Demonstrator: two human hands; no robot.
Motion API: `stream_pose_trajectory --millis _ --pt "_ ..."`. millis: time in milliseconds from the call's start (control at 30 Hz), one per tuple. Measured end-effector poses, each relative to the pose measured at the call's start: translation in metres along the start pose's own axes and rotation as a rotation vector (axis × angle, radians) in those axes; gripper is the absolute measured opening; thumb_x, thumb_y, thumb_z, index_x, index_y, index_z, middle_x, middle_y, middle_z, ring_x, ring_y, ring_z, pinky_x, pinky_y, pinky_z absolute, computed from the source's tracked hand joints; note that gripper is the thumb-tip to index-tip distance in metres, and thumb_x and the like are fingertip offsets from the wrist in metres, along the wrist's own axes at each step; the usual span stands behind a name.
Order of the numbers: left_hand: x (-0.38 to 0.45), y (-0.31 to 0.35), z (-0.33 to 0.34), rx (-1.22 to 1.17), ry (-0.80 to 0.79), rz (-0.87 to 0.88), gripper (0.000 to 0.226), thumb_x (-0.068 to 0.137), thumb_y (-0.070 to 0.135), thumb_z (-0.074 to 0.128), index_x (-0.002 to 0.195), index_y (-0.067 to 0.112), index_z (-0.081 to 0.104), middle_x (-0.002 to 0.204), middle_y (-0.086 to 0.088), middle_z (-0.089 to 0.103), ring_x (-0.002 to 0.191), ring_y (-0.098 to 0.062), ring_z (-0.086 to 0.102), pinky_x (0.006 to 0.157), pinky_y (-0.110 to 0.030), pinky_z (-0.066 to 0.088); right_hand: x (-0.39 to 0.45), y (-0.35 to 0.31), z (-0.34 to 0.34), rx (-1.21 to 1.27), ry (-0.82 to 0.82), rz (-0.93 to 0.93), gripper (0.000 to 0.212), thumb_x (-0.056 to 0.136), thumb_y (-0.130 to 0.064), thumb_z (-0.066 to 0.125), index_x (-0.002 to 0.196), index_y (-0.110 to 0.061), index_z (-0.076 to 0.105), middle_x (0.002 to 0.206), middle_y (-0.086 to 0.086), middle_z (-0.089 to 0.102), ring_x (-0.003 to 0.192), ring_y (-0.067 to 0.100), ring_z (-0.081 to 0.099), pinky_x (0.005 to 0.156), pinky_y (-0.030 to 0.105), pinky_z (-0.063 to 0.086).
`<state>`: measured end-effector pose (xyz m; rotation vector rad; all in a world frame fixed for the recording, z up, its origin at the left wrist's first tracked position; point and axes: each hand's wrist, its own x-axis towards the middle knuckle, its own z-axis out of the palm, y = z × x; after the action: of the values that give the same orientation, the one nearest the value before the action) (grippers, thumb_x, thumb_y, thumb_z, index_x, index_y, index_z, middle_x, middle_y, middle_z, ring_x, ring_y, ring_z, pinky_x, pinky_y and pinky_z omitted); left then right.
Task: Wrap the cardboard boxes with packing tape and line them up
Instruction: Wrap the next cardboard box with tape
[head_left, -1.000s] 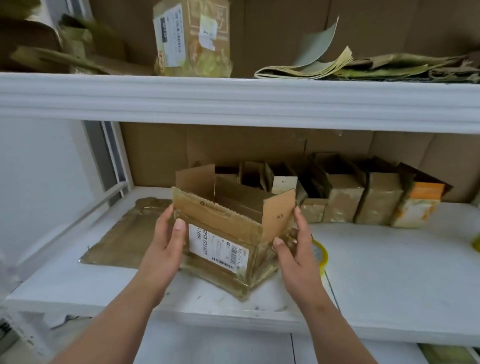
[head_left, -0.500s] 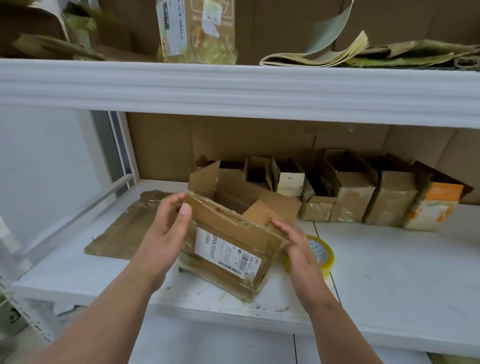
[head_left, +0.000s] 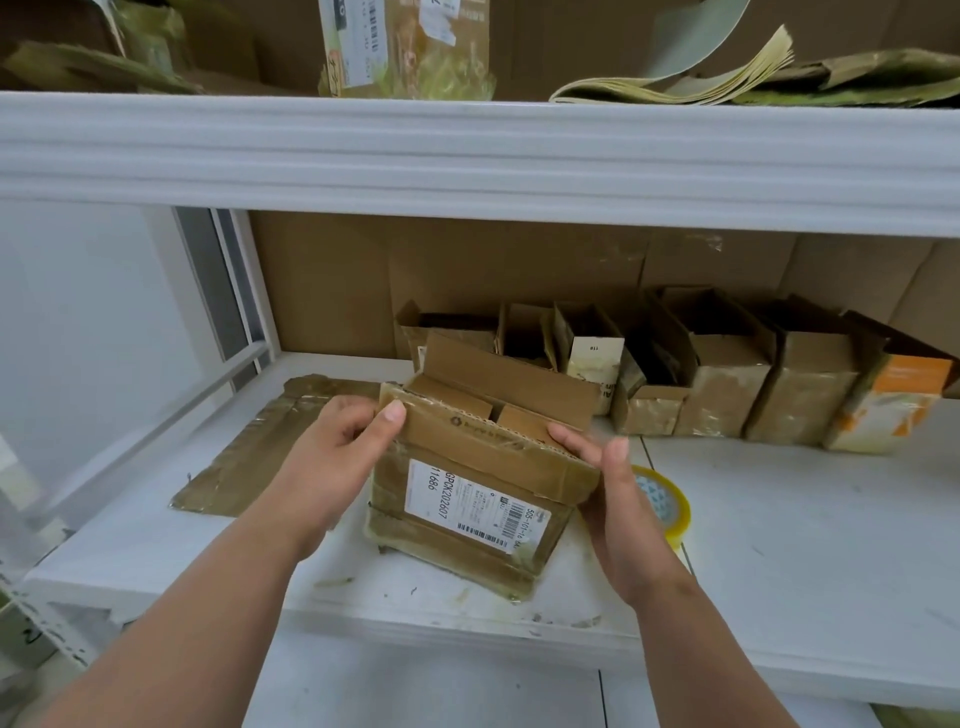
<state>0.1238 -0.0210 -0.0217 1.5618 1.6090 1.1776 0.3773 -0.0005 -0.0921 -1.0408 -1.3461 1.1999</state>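
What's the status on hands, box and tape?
Left hand and right hand grip the labelled box on the shelf, top flaps partly open. Tape roll lies behind right hand, untouched. Nothing in the way.

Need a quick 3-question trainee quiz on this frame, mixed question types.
1. True or false: the brown cardboard box with the white shipping label has its top flaps taped shut.
2. Which hand is nearest the yellow-cored roll of clear packing tape? A) left hand B) right hand
3. Fill in: the row of open cardboard boxes stands along the ___ of the white shelf.

Key: 1 false, the flaps are still open; 2 B; 3 back.
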Motion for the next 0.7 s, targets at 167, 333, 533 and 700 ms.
stream_pose_trajectory --millis 167,333,533,700 --pt "0.009 0.009 0.009 -0.035 0.109 -0.038 0.032 0.093 0.044 0.061 0.085 0.014 0.065 0.095 -0.003 0.064 0.084 -0.016 0.058 0.074 -0.03 0.045 0.001 -0.003 -0.004 0.093 -0.06 0.014 0.072 0.063 -0.075 0.073 0.128 -0.047 0.06 0.152 -0.004 0.044 0.141 0.017 0.039 0.119 0.05 0.029" --pt "0.013 0.011 0.011 -0.009 0.064 -0.061 0.034 0.092 0.036 0.066 0.119 0.034 0.048 0.093 -0.005 0.054 0.081 -0.017 0.055 0.072 -0.029 0.045 0.009 0.001 0.006 0.243 0.118 -0.023 0.077 0.059 -0.04 0.084 0.128 -0.044 0.049 0.136 0.0 0.059 0.124 0.024 0.058 0.108 0.052 0.043" --pt "0.023 0.011 0.01 -0.135 -0.083 -0.1 0.087 0.094 0.01 0.063 0.156 0.042 0.01 0.131 0.011 0.045 0.098 -0.007 0.06 0.066 -0.015 0.046 0.02 -0.001 0.009 0.277 0.076 0.009 0.094 0.055 -0.034 0.087 0.111 -0.082 0.029 0.147 0.006 0.047 0.133 0.032 0.049 0.108 0.054 0.043" --pt "0.026 0.01 0.014 -0.311 -0.159 -0.104 0.09 0.093 -0.003 0.052 0.149 0.057 0.016 0.135 0.018 0.051 0.103 -0.03 0.067 0.087 -0.047 0.056 0.024 -0.008 0.007 0.265 0.014 -0.009 0.087 0.066 -0.014 0.077 0.124 -0.066 0.039 0.131 0.007 0.059 0.117 0.031 0.062 0.099 0.053 0.052"
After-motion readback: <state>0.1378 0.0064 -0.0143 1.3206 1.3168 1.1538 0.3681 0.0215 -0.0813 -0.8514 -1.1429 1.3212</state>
